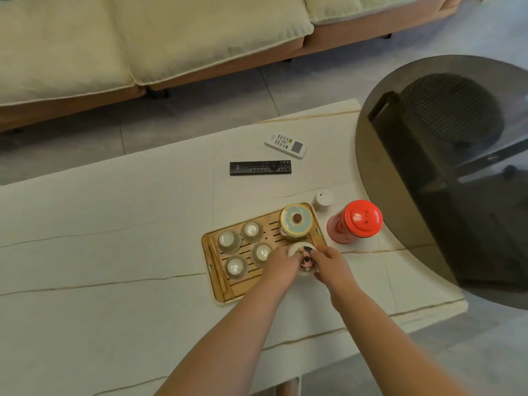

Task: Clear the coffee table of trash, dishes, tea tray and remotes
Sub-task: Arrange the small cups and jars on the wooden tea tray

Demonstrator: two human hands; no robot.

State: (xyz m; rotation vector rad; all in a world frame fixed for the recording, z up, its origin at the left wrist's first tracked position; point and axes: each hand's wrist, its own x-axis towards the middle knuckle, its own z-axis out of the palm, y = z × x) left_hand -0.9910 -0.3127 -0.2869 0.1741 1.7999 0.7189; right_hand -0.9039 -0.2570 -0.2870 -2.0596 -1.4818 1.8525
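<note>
A bamboo tea tray (220, 284) lies on the white coffee table (114, 252). On it stand several small upturned cups (228, 240) and a lidded tea jar (295, 222). At the tray's near right corner sits a small white patterned vessel (305, 260). My left hand (281, 264) and my right hand (331, 262) both grip it from either side. A black remote (260, 168) and a white remote (285, 145) lie farther back on the table.
A red tea tin (355, 221) and a small white round device (323, 199) stand right of the tray. A dark round glass table (380, 172) overlaps the table's right end. A cream sofa (143, 47) runs along the far side.
</note>
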